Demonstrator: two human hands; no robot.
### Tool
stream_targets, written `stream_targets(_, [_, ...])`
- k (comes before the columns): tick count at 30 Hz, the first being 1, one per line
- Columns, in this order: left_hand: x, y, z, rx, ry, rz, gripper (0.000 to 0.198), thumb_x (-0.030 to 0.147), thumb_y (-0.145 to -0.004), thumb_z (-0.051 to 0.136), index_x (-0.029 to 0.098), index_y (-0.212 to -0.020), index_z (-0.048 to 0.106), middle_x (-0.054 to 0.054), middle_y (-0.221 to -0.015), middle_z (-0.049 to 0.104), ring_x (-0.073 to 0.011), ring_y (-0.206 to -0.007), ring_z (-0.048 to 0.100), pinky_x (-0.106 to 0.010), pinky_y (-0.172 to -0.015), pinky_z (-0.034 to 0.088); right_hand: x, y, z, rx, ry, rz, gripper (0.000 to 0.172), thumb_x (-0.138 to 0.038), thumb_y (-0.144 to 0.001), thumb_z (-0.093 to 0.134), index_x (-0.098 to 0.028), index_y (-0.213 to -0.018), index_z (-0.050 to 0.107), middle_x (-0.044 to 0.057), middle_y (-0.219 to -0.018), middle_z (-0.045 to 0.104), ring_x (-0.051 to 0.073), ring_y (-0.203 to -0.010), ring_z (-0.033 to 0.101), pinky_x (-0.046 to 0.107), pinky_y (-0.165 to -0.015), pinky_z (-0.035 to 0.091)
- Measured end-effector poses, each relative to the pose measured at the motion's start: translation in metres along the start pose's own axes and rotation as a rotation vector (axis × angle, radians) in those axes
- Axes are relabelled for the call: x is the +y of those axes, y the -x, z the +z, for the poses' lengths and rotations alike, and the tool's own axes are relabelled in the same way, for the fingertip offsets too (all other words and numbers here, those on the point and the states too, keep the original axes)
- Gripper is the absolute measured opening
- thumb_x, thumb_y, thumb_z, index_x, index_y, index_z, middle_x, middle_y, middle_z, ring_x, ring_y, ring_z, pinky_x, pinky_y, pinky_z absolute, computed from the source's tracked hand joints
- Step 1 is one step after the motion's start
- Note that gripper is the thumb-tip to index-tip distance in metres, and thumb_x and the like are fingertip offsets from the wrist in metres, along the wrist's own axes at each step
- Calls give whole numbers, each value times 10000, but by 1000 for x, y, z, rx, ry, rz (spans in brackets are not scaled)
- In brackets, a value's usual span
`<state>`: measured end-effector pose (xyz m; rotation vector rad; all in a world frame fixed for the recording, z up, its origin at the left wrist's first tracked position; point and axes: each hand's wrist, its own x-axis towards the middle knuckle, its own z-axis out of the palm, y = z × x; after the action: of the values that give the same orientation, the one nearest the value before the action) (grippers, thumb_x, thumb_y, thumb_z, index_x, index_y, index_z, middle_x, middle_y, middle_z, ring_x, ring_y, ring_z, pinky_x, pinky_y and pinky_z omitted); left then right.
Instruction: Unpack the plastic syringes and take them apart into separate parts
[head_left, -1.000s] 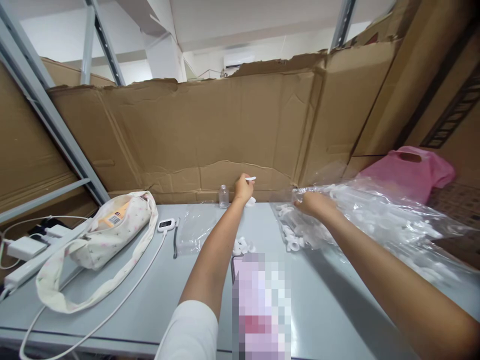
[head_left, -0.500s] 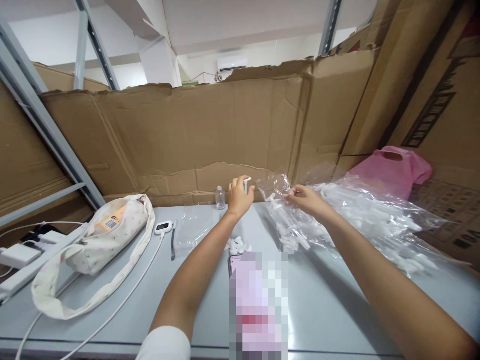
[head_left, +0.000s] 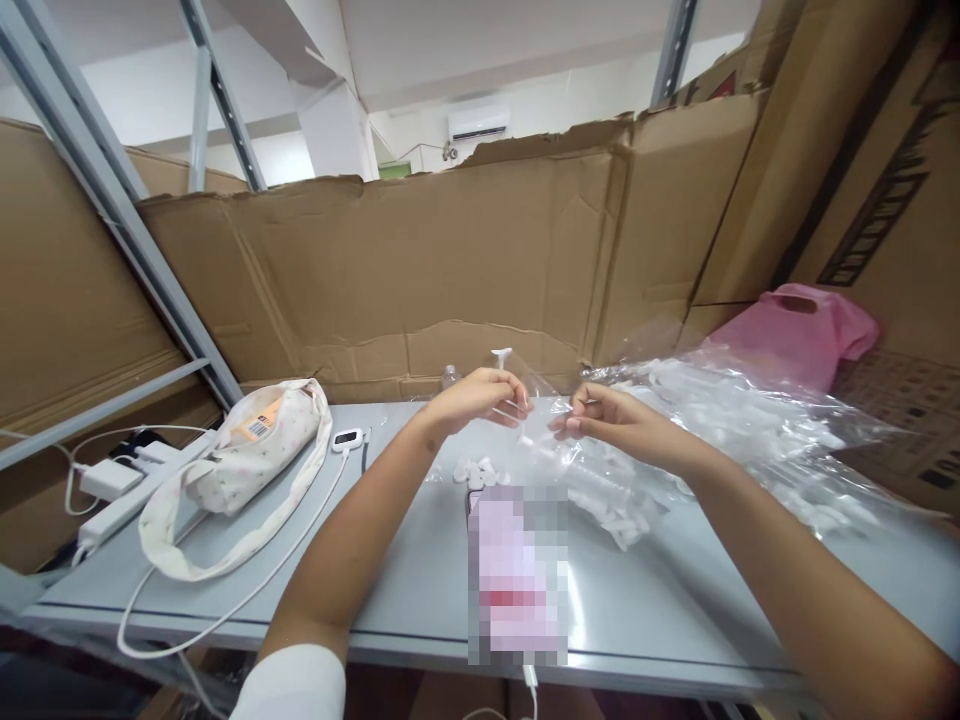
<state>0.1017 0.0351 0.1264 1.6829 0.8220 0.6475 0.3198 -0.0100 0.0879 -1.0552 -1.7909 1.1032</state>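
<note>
My left hand (head_left: 480,397) is closed in a pinch on a small white plastic pump part (head_left: 501,354) whose top sticks up above my fingers. My right hand (head_left: 611,423) is closed on a thin white plastic piece (head_left: 541,436), held just to the right of the left hand above the grey table (head_left: 375,580). A small heap of white plastic caps (head_left: 475,472) lies on the table under my hands. A clear plastic bag (head_left: 735,430) full of white parts spreads out to the right.
A blurred-out phone (head_left: 517,575) lies at the table's near edge. A floral fabric pouch (head_left: 247,455), a white cable with a small device (head_left: 346,440) and chargers (head_left: 105,480) sit at the left. A pink bag (head_left: 787,335) lies far right. Cardboard walls (head_left: 420,270) enclose the table.
Both hands drew back from the far edge toward me and came together over the table. The right hand left the bag with a small white piece pinched in it.
</note>
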Motion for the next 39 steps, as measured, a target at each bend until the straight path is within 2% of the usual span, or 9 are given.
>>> stream_targets(3, [-4, 10, -12, -202, 30, -113, 136, 101, -771, 525, 145, -688, 623, -94, -935, 683, -160, -852, 658, -349, -773, 549, 2, 3, 5, -73, 28, -22, 358, -517, -781, 635, -220, -801, 436, 52, -874, 675, 217, -935, 645, 355, -810, 477])
stream_targets(6, [-13, 15, -18, -335, -55, -155, 124, 156, -750, 614, 180, -830, 705, -75, -956, 696, -171, -926, 648, -302, -739, 559, 1, 5, 12, -95, 138, -72, 326, -497, -791, 631, -216, -782, 466, 36, -838, 639, 202, -892, 628, 338, -786, 478])
stream_targets(12, [-15, 22, -16, -546, -208, -92, 294, 272, -744, 688, 259, -1037, 709, -55, -1046, 709, -167, -891, 655, -274, -709, 542, -5, 10, 21, -57, 320, -161, 255, -463, -832, 575, -220, -801, 504, 37, -842, 634, 195, -817, 615, 333, -736, 475])
stream_targets(15, [-8, 29, -12, -513, -286, -39, 308, 267, -748, 689, 276, -1056, 702, -34, -1074, 706, -161, -931, 648, -270, -784, 525, -7, 11, 23, 19, 402, -175, 235, -449, -852, 530, -225, -792, 491, 32, -792, 626, 193, -754, 604, 324, -670, 470])
stream_targets(21, [-5, 40, -3, -295, -573, 68, 205, 267, -833, 578, 221, -969, 725, -38, -970, 722, -157, -900, 653, -261, -788, 503, -10, 11, 28, 184, 479, -257, 186, -416, -849, 520, -240, -908, 541, 47, -876, 652, 201, -809, 609, 314, -688, 473])
stream_targets(26, [-10, 42, 1, -209, -498, 243, 301, 220, -847, 560, 235, -1134, 649, -48, -1137, 677, -164, -1071, 604, -284, -904, 468, -14, 10, 33, 235, 467, -310, 233, -400, -862, 496, -241, -1011, 575, 41, -808, 638, 199, -765, 604, 322, -672, 473])
stream_targets(31, [-3, 47, 8, -176, -602, 224, 276, 204, -836, 558, 212, -1105, 622, -67, -1143, 651, -165, -974, 621, -277, -801, 489, -17, 9, 37, 243, 445, -344, 240, -393, -851, 506, -239, -1006, 605, 39, -780, 642, 199, -740, 600, 331, -670, 475])
stream_targets(36, [0, 46, 15, -185, -865, 199, 137, 197, -814, 562, 193, -907, 663, -33, -851, 673, -144, -731, 597, -249, -649, 451, -14, 7, 44, 231, 484, -369, 195, -347, -859, 494, -247, -975, 615, 39, -805, 666, 201, -750, 611, 342, -700, 483])
stream_targets(39, [-2, 47, 13, -184, -880, 242, 265, 147, -812, 531, 210, -1041, 648, -37, -900, 666, -144, -756, 590, -247, -669, 449, -15, 8, 43, 264, 528, -395, 209, -354, -863, 502, -248, -1001, 617, 51, -893, 681, 214, -833, 620, 358, -762, 485])
